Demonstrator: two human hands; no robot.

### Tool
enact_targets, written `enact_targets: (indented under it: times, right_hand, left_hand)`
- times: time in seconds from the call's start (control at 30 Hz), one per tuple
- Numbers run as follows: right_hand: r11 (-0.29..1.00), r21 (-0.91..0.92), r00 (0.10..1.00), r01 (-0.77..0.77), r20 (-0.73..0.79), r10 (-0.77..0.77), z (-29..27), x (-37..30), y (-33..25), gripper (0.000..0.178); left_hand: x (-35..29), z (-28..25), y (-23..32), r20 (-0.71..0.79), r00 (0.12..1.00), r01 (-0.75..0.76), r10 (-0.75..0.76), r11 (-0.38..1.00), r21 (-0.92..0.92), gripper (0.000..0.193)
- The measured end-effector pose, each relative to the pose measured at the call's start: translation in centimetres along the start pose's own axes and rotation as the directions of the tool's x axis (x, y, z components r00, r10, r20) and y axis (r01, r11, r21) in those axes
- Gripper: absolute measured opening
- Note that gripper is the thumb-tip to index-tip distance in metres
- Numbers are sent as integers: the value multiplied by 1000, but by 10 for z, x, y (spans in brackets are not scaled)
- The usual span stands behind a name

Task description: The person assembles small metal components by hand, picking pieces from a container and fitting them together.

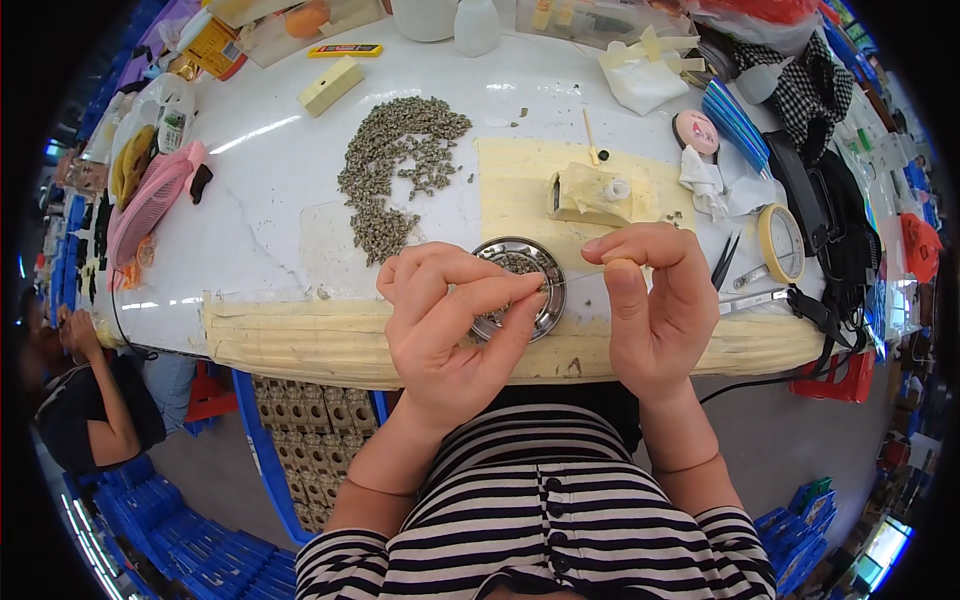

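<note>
My left hand [440,325] is closed in a pinch over a round metal dish [552,318]. Between its thumb and forefinger is a tiny metal part, mostly covered by the fingertips. My right hand [660,300] is closed too, holding a thin, pale, needle-like strand [580,277] that runs toward the left fingertips. Whether the strand touches the part is too small to tell. Small metal parts [515,262] lie in the dish, partly hidden behind my left hand. Beyond it spreads a big pile of similar small grey metal parts [380,170].
A taped block with a white nozzle [617,188] stands behind my right hand. At right lie black tweezers [726,260], a tape roll [781,245] and a black bag. A pink mesh slipper-like thing [150,215] lies left. A blue crate [262,450] sits below; another person's arm [105,400] shows.
</note>
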State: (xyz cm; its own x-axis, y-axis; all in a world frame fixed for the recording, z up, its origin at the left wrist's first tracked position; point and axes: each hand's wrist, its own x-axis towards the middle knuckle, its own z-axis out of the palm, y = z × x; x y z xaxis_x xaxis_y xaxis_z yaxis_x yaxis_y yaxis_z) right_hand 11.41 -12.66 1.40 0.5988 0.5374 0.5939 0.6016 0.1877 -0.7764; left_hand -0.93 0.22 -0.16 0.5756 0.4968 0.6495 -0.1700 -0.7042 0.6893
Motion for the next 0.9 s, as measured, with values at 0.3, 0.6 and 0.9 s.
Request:
enact_targets:
  times: [0.3, 0.6, 0.9]
  right_hand:
    - [985, 153, 993, -82, -73, 94, -4, 3, -2, 13]
    - [781, -598, 958, 181, -74, -279, -26, 38, 11, 13]
    - [942, -328, 996, 76, 62, -59, -11, 17, -11, 11]
  left_hand:
    - [0, -1, 0, 7, 1000, 8, -8, 1000, -3, 25]
    - [-1, 0, 0, -3, 1000, 1, -1, 1000, -25, 27]
    - [-2, -4, -3, 17, 999, -40, 41, 997, -58, 31]
